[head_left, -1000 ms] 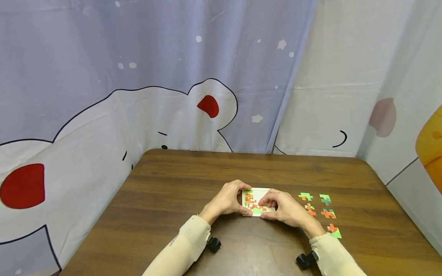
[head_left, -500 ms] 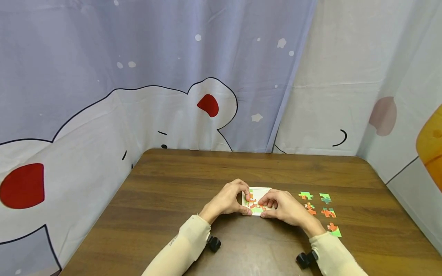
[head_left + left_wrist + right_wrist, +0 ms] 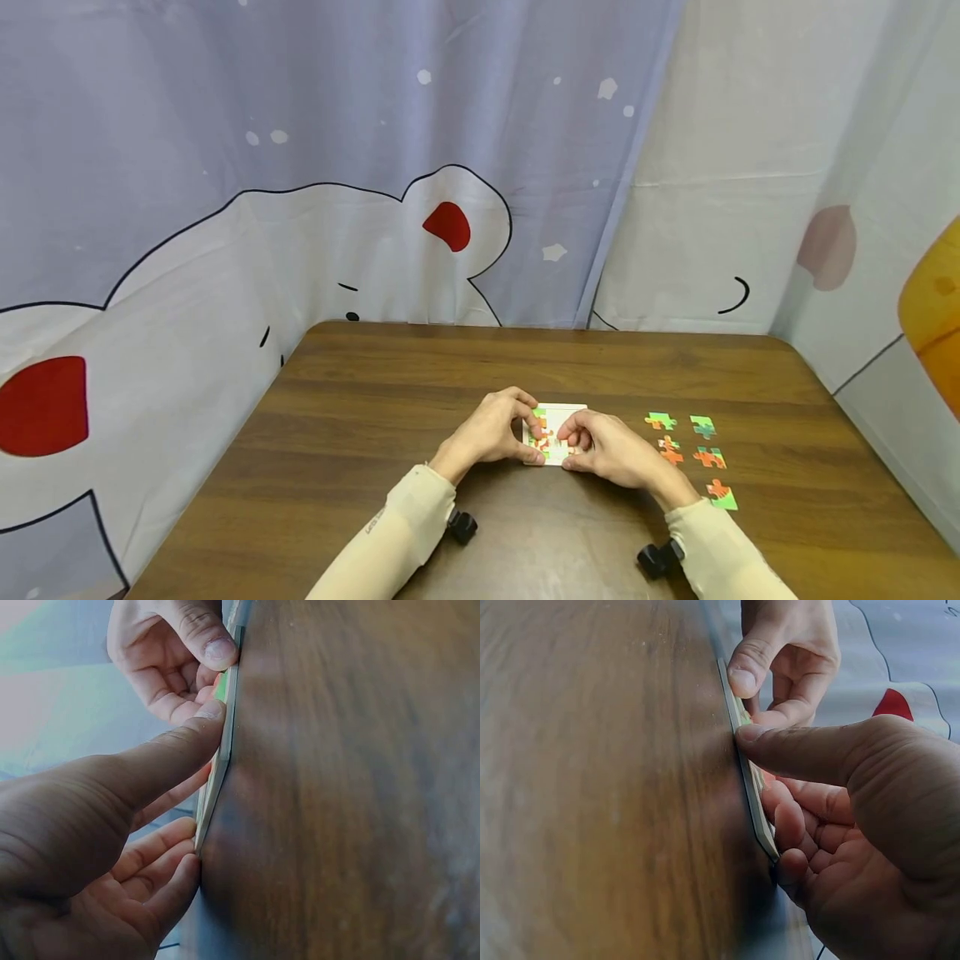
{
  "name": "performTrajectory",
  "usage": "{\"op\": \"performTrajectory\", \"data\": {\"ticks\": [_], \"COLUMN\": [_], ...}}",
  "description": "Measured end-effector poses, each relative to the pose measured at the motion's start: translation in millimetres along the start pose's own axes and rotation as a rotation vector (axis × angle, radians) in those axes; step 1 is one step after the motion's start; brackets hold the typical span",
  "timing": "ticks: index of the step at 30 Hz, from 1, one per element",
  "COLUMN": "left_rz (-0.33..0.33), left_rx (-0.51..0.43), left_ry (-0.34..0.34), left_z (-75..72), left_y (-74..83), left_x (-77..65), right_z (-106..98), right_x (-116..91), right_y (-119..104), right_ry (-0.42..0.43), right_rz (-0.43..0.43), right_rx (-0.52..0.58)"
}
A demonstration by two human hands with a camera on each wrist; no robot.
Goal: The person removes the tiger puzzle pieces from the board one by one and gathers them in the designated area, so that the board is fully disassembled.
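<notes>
A small white puzzle tray (image 3: 564, 410) lies between the two hands, with orange-and-green jigsaw pieces (image 3: 539, 422) along its left side and front. My left hand (image 3: 489, 427) grips the tray's left end, thumb at the front edge and other fingers at the far side; its index finger reaches onto the pieces. Across the right end, my right hand (image 3: 613, 450) holds the tray with its thumb on the front rim (image 3: 759, 817). Its curled fingers rest over the pieces at the front right and hide part of them. A green bit of puzzle (image 3: 221, 686) shows between the hands in the left wrist view.
Right of the tray lie several loose jigsaw pieces, among them a green one (image 3: 703, 426), an orange one (image 3: 709, 457) and an orange-green corner piece (image 3: 722, 494). The brown wooden table (image 3: 390, 367) ends at patterned curtains (image 3: 360, 250) behind and at both sides.
My left index finger has come down from the tray's far edge onto the pieces. My right fingers shift slightly at the front right. The loose pieces stay put while the head view shifts slightly.
</notes>
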State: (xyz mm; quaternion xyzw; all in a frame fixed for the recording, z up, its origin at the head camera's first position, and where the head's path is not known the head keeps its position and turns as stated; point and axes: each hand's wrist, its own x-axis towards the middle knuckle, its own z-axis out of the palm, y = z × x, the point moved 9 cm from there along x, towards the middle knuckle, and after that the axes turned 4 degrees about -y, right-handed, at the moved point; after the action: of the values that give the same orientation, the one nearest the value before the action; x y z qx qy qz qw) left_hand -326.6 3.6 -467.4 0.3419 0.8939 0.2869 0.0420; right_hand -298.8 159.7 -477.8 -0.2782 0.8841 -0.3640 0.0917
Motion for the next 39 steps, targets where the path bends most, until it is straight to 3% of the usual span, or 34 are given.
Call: {"op": "performTrajectory", "data": {"ticks": [6,16,20,28,39], "left_rz": [-0.004,0.003,0.009,-0.040,-0.013], "left_rx": [-0.009,-0.033,-0.045,-0.048,-0.018], "left_ry": [0.005,0.008,0.021,0.008,0.013], "left_z": [-0.6,1.8,0.4,1.5,0.5], "left_y": [-0.9,-2.2,-1.9,-5.5,-3.5], "left_x": [-0.1,-1.2,-0.1,-0.5,0.8], "right_z": [-2.5,-4.8,-6.2,-3.9,-4.0], "right_x": [-1.6,-1.7,-1.5,-2.3,-1.5], "right_y": [-2.9,-0.4,-1.7,-1.4,-4.3], "right_ry": [0.020,0.022,0.033,0.031,0.037], "right_rz": [-0.039,-0.035,-0.046,-0.046,-0.077], "right_rx": [-0.005,0.050,0.039,0.015,-0.015]}}
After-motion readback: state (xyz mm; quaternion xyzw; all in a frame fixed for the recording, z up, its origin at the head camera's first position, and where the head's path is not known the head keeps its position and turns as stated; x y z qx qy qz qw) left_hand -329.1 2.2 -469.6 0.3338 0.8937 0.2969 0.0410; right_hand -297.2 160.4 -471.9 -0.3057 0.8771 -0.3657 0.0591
